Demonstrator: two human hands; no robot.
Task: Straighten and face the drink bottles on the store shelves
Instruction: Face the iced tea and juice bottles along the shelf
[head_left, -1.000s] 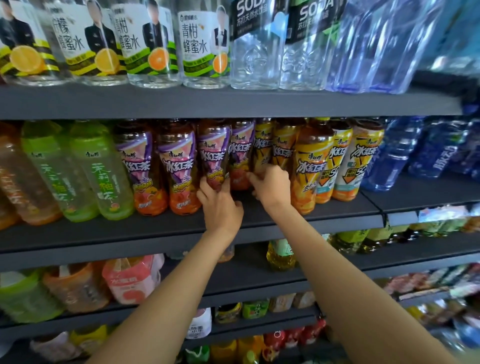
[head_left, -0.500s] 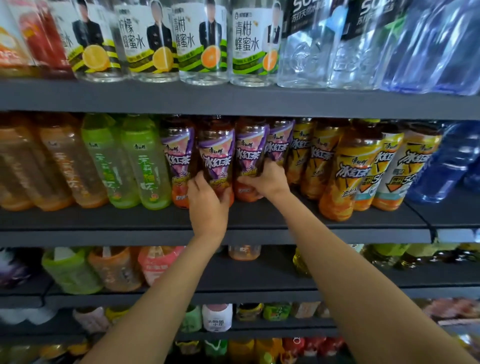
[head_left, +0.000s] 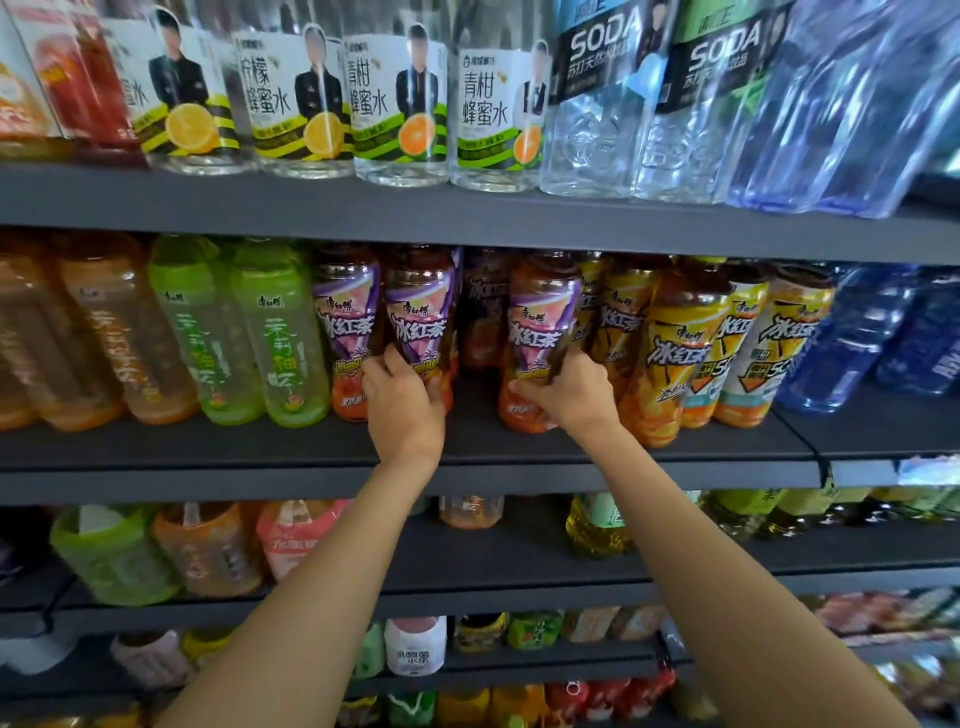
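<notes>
Purple-labelled iced tea bottles stand on the middle shelf (head_left: 467, 483). My left hand (head_left: 402, 402) grips the lower part of one purple-label bottle (head_left: 420, 312), the second from the left in that group. My right hand (head_left: 569, 392) grips another purple-label bottle (head_left: 543, 322), which stands forward near the shelf's front. Between the two is a gap, with a further purple-label bottle (head_left: 480, 312) set back in it. A fourth purple-label bottle (head_left: 345, 317) stands just left of my left hand.
Yellow-label tea bottles (head_left: 675, 353) crowd the right of my right hand, then blue water bottles (head_left: 852, 343). Green tea bottles (head_left: 280, 338) and orange ones (head_left: 119, 338) stand left. Honey-water and soda bottles (head_left: 597, 98) fill the shelf above; more drinks sit on the lower shelves.
My right hand has pulled a purple-label bottle forward and rightward to the shelf's front, opening a gap. My left hand still holds its bottle. The camera has shifted left and closer.
</notes>
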